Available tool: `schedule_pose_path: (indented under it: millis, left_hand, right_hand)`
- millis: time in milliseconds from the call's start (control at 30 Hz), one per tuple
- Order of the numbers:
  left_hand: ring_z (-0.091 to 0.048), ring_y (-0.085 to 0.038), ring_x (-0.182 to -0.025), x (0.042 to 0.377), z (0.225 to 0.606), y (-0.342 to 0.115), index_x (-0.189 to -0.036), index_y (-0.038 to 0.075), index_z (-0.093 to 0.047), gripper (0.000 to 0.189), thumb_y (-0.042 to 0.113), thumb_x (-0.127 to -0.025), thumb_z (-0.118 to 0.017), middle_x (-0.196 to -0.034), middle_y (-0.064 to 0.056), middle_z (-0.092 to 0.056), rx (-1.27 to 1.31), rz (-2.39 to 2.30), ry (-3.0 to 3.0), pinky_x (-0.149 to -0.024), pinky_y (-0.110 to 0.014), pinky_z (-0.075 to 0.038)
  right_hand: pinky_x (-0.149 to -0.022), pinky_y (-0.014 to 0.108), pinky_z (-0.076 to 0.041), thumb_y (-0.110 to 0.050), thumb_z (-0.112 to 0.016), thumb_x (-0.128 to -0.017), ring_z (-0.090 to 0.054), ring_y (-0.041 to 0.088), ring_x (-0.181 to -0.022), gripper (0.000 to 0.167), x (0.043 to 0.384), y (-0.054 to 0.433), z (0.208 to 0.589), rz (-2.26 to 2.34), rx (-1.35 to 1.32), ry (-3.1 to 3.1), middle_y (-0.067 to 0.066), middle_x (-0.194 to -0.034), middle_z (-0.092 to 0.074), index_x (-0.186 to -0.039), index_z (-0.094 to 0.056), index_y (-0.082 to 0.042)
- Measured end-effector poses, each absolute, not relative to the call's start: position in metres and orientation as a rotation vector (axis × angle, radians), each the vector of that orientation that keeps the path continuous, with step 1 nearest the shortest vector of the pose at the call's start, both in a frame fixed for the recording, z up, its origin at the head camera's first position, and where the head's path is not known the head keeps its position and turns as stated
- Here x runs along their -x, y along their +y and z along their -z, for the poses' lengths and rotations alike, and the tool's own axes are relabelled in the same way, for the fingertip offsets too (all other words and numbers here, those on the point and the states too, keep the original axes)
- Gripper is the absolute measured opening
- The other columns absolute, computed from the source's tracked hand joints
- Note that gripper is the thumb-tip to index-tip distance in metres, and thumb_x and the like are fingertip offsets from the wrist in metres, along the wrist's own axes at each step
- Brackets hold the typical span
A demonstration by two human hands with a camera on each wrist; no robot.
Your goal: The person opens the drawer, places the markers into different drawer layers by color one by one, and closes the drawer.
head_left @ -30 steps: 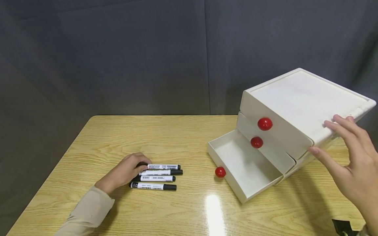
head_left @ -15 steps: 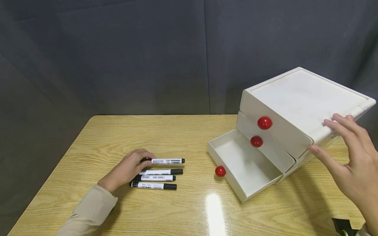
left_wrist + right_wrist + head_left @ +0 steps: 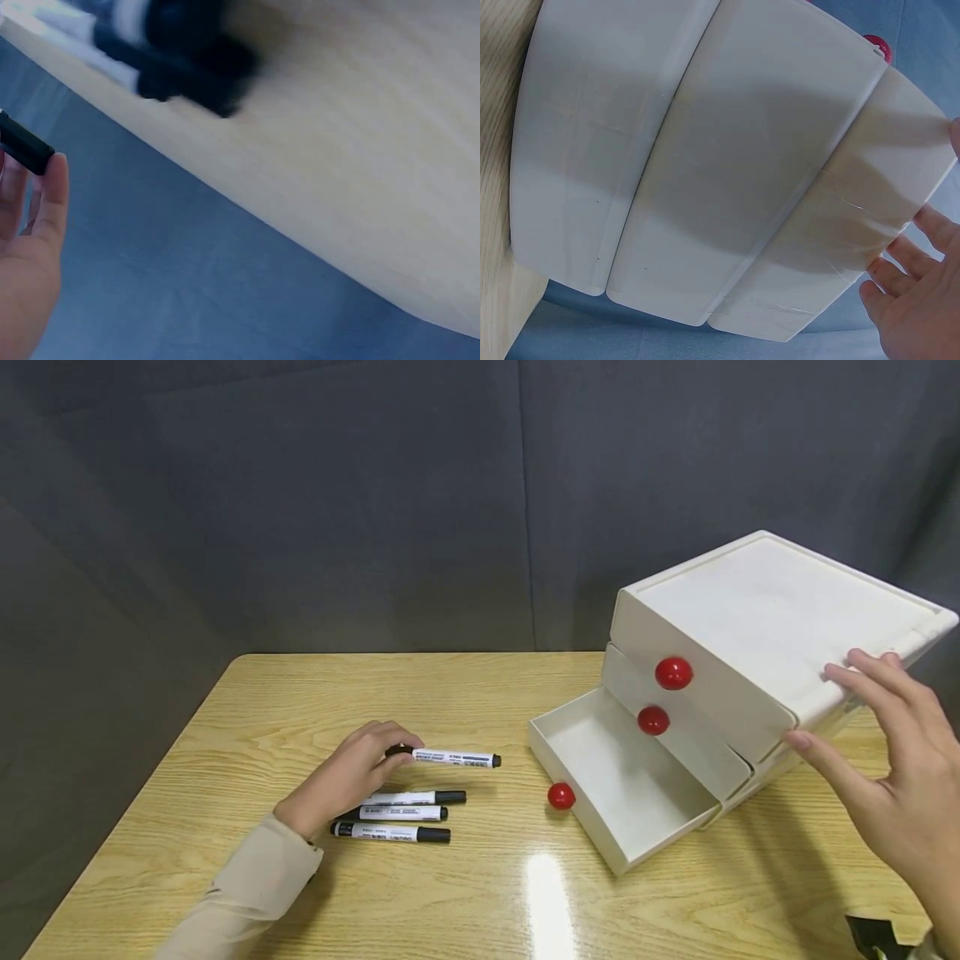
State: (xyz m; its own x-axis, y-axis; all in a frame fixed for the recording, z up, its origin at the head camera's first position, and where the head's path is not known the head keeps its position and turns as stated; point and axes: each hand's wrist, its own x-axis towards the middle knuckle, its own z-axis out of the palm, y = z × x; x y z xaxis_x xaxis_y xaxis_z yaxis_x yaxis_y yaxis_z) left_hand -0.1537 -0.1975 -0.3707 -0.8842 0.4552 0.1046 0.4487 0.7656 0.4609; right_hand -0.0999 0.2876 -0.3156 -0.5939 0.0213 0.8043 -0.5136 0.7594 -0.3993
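Observation:
My left hand point(image 3: 360, 770) pinches a black-and-white marker point(image 3: 456, 758) by its dark end, lifted over the table. In the left wrist view the marker's black end point(image 3: 27, 144) shows between thumb and fingers. Beneath and in front of that hand, several more markers point(image 3: 396, 832) lie side by side. At the right stands a white drawer unit point(image 3: 780, 610) with red round knobs. Its bottom drawer point(image 3: 630, 777) is pulled out, with nothing seen inside. My right hand point(image 3: 900, 768) rests spread on the unit's top right edge; the right wrist view shows its fingers point(image 3: 911, 259) along that edge.
The wooden table point(image 3: 480, 893) has its left edge and back edge in view. Behind it hangs a dark grey curtain point(image 3: 375, 510). A small black item point(image 3: 873, 935) shows at the bottom right, beside the right wrist.
My left hand has lifted one marker from the row and moved it right and away, towards the drawer. My right hand and the drawer unit stay in place.

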Motion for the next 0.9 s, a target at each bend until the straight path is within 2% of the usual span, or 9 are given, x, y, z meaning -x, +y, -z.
schedule_pose_path:
  millis: [167,367,633,900]
  left_hand:
    - [-0.06,-0.022,-0.118,0.156,0.361,-0.182,-0.124,0.012,-0.066,0.026,0.016,-0.099,-0.06,-0.122,-0.001,-0.066,-0.799,-0.748,2.927,-0.099,-0.042,-0.053]
    - [-0.06,-0.021,-0.118,0.16,0.353,-0.164,-0.122,0.01,-0.067,0.024,0.014,-0.098,-0.061,-0.12,-0.002,-0.067,-0.886,-0.724,2.933,-0.1,-0.038,-0.053]
    - [-0.06,-0.018,-0.113,0.166,0.346,-0.143,-0.118,0.011,-0.069,0.023,0.01,-0.097,-0.063,-0.117,-0.001,-0.069,-0.994,-0.692,2.936,-0.097,-0.034,-0.054]
    - [-0.06,-0.015,-0.108,0.17,0.338,-0.124,-0.114,0.015,-0.071,0.019,0.015,-0.095,-0.066,-0.112,0.004,-0.071,-1.074,-0.656,2.924,-0.094,-0.031,-0.054]
  right_hand:
    - [-0.124,0.027,-0.024,-0.073,-0.058,-0.081,-0.038,0.016,-0.145,0.091,0.1,0.287,0.314,-0.784,-0.364,-2.092,0.008,-0.144,-0.055,-0.123,-0.063,0.008]
    - [-0.124,0.027,-0.025,-0.072,-0.059,-0.081,-0.039,0.016,-0.145,0.091,0.1,0.288,0.314,-0.788,-0.376,-2.08,-0.003,-0.144,-0.054,-0.122,-0.064,0.009]
    - [-0.124,0.027,-0.023,-0.073,-0.058,-0.082,-0.038,0.016,-0.146,0.091,0.1,0.289,0.317,-0.775,-0.366,-2.095,0.016,-0.143,-0.055,-0.124,-0.063,0.007]
    - [-0.124,0.026,-0.024,-0.074,-0.058,-0.081,-0.038,0.017,-0.145,0.092,0.1,0.287,0.315,-0.787,-0.357,-2.092,0.013,-0.143,-0.056,-0.123,-0.064,0.008]
